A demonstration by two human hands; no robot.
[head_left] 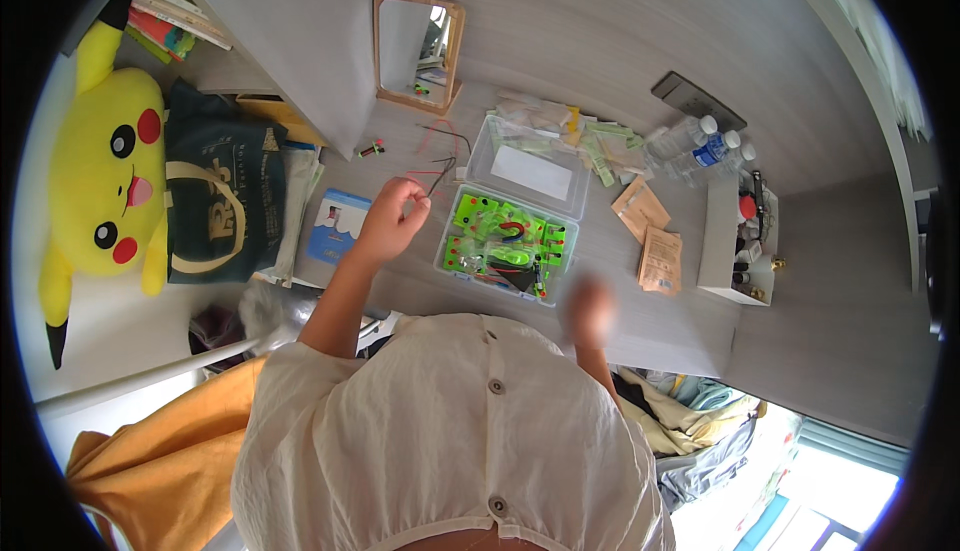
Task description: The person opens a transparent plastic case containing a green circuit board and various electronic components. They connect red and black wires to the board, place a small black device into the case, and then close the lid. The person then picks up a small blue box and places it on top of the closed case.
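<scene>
My left hand [393,219] is closed in a pinch over the desk, left of the plastic box. A thin black wire [441,177] runs from its fingertips. Just beyond lie red wires [432,131] and another black wire [447,129], loosely curled. My right hand [590,311] hangs by the box's right front corner, smeared so that its fingers do not show. Between the hands stands the clear plastic box [574,251], holding bright green parts [480,211] and a red and dark horseshoe magnet [513,231]. Its lid [525,171] is folded back. Farther left lies a small coil-like part [371,149].
A blue and white booklet [340,229] lies left. Behind are a wood-framed mirror [418,51] and clear plastic packets [540,111]. Water bottles [690,146], brown paper packets [660,259] and a white organizer [722,241] stand or lie right. A dark tote bag [225,181] and yellow plush [110,171] are far left.
</scene>
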